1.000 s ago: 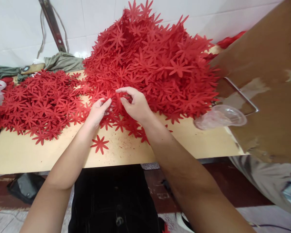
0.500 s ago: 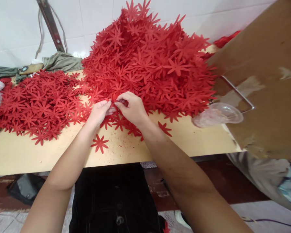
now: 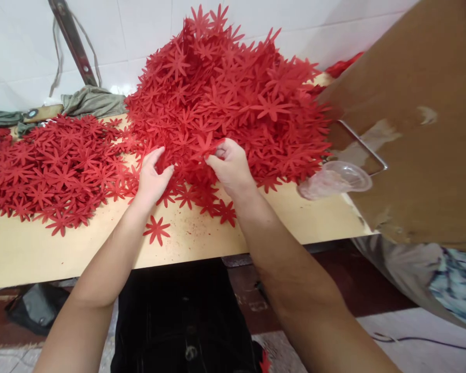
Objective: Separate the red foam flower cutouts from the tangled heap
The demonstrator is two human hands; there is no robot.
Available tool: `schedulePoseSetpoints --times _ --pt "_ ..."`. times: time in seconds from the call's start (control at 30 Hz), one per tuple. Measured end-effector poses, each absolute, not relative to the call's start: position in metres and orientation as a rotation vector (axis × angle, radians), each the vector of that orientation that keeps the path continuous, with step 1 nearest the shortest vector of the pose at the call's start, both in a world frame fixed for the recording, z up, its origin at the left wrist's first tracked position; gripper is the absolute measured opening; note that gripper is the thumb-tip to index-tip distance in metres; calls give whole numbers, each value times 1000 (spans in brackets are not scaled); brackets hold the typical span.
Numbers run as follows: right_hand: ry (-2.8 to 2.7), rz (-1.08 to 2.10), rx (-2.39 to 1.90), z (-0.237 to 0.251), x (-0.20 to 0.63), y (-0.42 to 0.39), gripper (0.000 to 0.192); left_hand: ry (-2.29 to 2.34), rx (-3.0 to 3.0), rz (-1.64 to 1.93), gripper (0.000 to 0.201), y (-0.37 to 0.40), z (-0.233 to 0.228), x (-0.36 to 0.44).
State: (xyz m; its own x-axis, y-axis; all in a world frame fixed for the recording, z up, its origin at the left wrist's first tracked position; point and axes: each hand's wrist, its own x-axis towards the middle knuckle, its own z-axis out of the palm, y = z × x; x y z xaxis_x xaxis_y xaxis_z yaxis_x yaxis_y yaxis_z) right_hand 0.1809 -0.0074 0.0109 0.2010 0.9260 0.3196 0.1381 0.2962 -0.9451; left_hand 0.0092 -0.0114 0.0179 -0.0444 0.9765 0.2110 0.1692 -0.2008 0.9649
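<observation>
A tall heap of red flower-shaped cutouts (image 3: 233, 98) with narrow petals stands on the table before me. My left hand (image 3: 152, 178) is at the heap's front left edge, thumb and fingers apart, with nothing visible in it. To its right, my right hand (image 3: 233, 165) is closed in a pinch on a red flower cutout (image 3: 204, 147), whose petals stick out left of the fingertips. The red heap behind makes its outline hard to follow. A single flower cutout (image 3: 156, 230) lies flat on the wood in front of my left wrist.
A lower pile of red cutouts (image 3: 54, 171) spreads on the left of the table (image 3: 93, 254). On the right, a clear plastic cup (image 3: 336, 180) lies on its side against a large brown board (image 3: 419, 134). Grey-green cloth (image 3: 93, 101) lies at the back left.
My hands have moved apart: the right one went right, with a red flower cutout at its fingertips, and the left one opened and drew slightly left. The view shifted a little.
</observation>
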Motion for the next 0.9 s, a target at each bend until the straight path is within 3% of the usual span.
schedulePoseSetpoints --times 0.13,0.27,0.4,0.63,0.8,0.9 --pt "-1283 777 -1163 16 172 -16 12 1202 1702 1357 34 -19 20 15" --pt "-1443 731 -1150 22 164 -25 4 1086 1555 1308 18 -23 20 25" --pt "-1583 693 -1138 24 159 -29 13 1054 1317 1298 3 -22 19 28" --pt "-1696 642 -1182 22 166 -27 19 1181 1268 1452 14 -12 23 12" --pt "-1669 216 -1341 16 191 -18 12 1225 1228 1512 12 -1 20 -1" --pt "-1736 -34 -1422 23 189 -31 26 1256 1340 1534 18 5 15 -7"
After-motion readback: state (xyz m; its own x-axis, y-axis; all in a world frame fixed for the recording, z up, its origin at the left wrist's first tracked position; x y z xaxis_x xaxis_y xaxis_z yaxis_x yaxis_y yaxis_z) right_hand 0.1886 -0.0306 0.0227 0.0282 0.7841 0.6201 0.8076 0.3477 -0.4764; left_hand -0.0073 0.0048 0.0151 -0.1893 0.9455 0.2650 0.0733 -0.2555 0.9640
